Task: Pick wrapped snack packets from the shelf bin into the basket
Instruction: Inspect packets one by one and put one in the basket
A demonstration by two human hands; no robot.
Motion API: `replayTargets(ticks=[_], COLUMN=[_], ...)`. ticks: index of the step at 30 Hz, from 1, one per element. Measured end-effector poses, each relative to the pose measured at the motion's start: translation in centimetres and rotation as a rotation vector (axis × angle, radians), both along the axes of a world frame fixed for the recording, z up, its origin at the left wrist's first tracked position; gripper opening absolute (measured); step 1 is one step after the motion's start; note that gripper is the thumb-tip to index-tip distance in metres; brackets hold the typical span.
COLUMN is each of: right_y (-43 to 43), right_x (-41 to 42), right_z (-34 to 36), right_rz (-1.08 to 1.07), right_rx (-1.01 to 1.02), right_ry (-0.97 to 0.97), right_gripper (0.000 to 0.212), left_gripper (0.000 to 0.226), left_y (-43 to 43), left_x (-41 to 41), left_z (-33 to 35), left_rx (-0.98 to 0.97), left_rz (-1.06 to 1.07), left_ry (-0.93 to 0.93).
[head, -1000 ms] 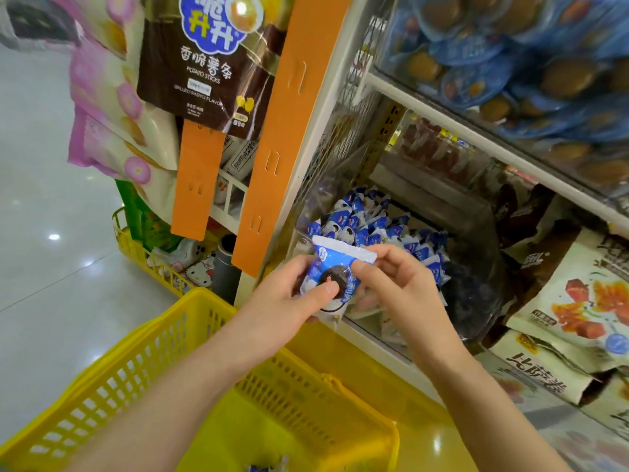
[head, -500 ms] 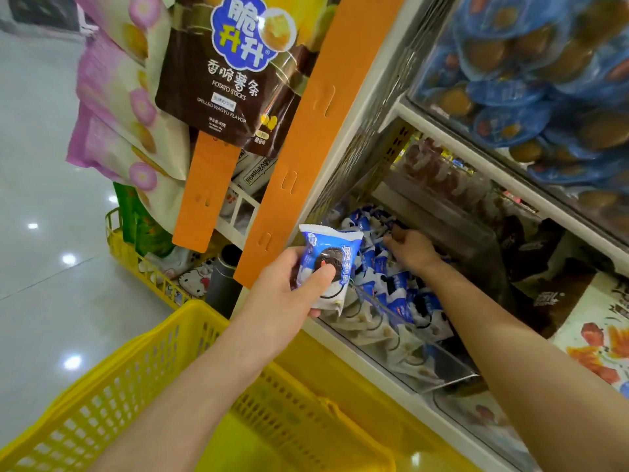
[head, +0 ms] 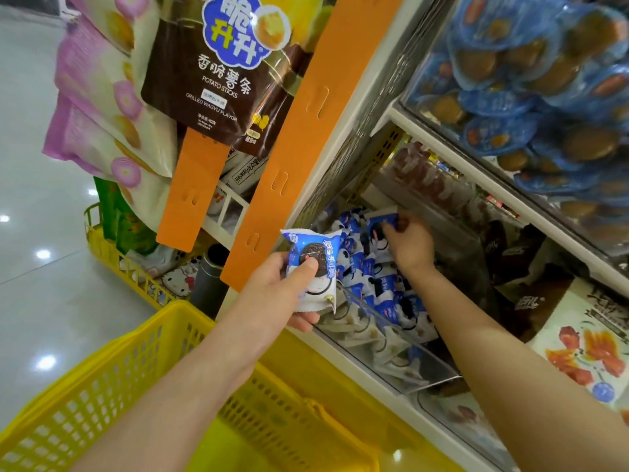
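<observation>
Packet [head: 315, 264] sits pinched in the left grip [head: 272, 291] near the basket [head: 102, 386]; right grip [head: 410, 248], in the bin [head: 425, 366], seemingly clasps a second packet [head: 379, 226].

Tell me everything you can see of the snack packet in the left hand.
The snack packet is a sealed pouch of glossy plastic, blue on top, white below, with a dark round cookie printed on it. The left hand holds it upright in front of the shelf bin, thumb on its front, fingers behind.
</observation>
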State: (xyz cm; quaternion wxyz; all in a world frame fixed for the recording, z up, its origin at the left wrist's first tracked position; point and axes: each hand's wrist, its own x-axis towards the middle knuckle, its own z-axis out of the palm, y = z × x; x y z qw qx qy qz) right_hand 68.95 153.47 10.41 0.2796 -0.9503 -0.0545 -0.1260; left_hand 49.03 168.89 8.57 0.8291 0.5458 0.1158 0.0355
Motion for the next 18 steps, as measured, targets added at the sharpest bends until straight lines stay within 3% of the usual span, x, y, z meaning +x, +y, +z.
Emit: replayTargets(ticks=[4, 6, 10, 14, 18], right_y=[-0.1, -0.4, -0.7, -0.3, 0.6], right_x=[-4.1, -6.9, -12.4, -15.5, -17.4], right_z=[3.3, 4.5, 5.4, 4.6, 3.5], right_rz=[0.053, 0.113, 0.273, 0.290, 0.265], right_rx=[0.114, 0.214, 0.414, 0.420, 0.418], right_ry=[-0.231, -0.255, 0.008, 0.307, 0.508], right_gripper=[0.023, 0.017, 0.010, 0.006, 0.013], left_gripper=[0.017, 0.020, 0.037, 0.035, 0.033], left_y=[-0.3, -0.4, -0.9, -1.9, -2.5], left_x=[0.0, -0.2, -0.8, -1.7, -2.9], left_z=[0.0, 0.0, 0.4, 0.7, 0.8], left_rx=[-0.076, -0.117, -0.245, -0.296, -0.468], left_rz=[0.013, 0.035, 0.082, 0.099, 0.011], left_ry=[0.048, 0.052, -0.009, -0.041, 0.071])
